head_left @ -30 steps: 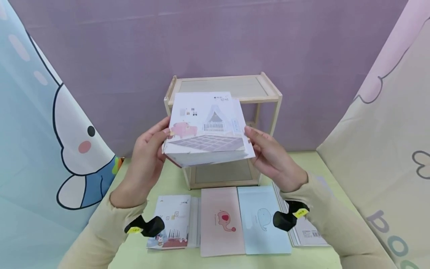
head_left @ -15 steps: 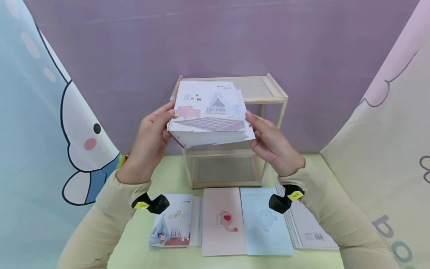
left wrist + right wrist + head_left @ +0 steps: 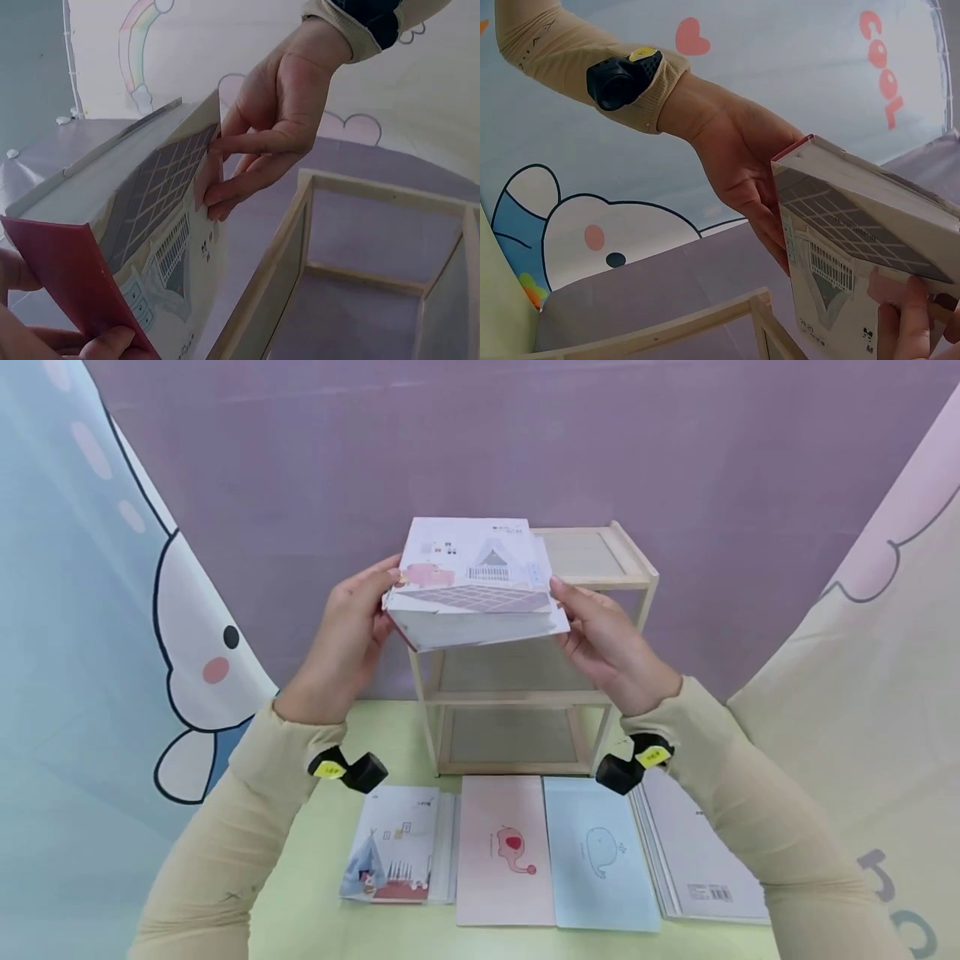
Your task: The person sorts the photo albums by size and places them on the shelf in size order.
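Observation:
Both hands hold a thick white book (image 3: 480,577) level over the front of the wooden rack (image 3: 517,697). Its cover shows a pink sofa, a canopied crib and a tiled floor. My left hand (image 3: 348,627) grips the left side, thumb on the top face. On the opposite side my right hand (image 3: 607,639) pinches the book near its corner. The red spine (image 3: 75,277) lies under the left fingers in the left wrist view. From the right wrist view, right fingertips (image 3: 907,322) press against the cover. Part of the rack's top shelf is hidden behind the book.
On the green surface before the rack lie a tent-picture book (image 3: 397,847), a pink elephant notebook (image 3: 506,852), a blue whale notebook (image 3: 600,852) and a white stack (image 3: 705,852). A purple backdrop (image 3: 495,435) stands behind; printed cloths flank both sides.
Both hands have raised the book and carried it forward, from in front of the rack to its top-shelf height. More of the lower shelves shows now.

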`<state>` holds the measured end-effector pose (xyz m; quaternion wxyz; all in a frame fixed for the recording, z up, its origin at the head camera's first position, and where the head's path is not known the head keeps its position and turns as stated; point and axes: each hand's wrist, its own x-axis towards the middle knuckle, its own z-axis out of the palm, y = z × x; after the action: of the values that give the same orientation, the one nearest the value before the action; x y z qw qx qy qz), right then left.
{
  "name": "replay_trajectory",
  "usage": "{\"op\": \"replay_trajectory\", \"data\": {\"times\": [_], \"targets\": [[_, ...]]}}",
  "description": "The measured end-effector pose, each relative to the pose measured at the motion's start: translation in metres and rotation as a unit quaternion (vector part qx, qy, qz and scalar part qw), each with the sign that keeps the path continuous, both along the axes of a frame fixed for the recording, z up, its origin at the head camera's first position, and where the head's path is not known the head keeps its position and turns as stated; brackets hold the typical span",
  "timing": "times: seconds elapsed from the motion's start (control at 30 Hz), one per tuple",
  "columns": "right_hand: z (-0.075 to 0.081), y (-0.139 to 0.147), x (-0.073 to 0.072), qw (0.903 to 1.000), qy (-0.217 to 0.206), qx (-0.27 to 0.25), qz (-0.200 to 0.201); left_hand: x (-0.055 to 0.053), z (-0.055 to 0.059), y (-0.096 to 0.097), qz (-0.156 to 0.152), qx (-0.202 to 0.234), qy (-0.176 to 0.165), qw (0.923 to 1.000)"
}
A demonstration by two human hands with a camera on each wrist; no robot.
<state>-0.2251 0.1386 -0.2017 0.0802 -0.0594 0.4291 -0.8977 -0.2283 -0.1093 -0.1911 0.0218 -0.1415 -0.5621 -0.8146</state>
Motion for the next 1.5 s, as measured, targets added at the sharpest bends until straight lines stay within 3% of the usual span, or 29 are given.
{"op": "replay_trajectory", "data": {"times": [0.33, 0.83, 1.1, 1.5], "targets": [[0.016, 0.001, -0.03, 0.998, -0.01, 0.06, -0.018, -0.03, 0.012, 0.004, 0.025, 0.022, -0.024, 0.9992], [0.031, -0.001, -0.061, 0.9943, -0.005, 0.106, -0.013, -0.063, 0.012, 0.007, 0.062, 0.081, -0.047, 0.9936], [0.031, -0.004, -0.073, 0.993, 0.004, 0.117, -0.014, -0.074, 0.014, 0.01, 0.077, 0.014, -0.057, 0.9953], [0.037, -0.01, -0.088, 0.9826, -0.017, 0.181, -0.037, -0.085, 0.024, 0.012, 0.093, 0.0, -0.08, 0.9924]]}}
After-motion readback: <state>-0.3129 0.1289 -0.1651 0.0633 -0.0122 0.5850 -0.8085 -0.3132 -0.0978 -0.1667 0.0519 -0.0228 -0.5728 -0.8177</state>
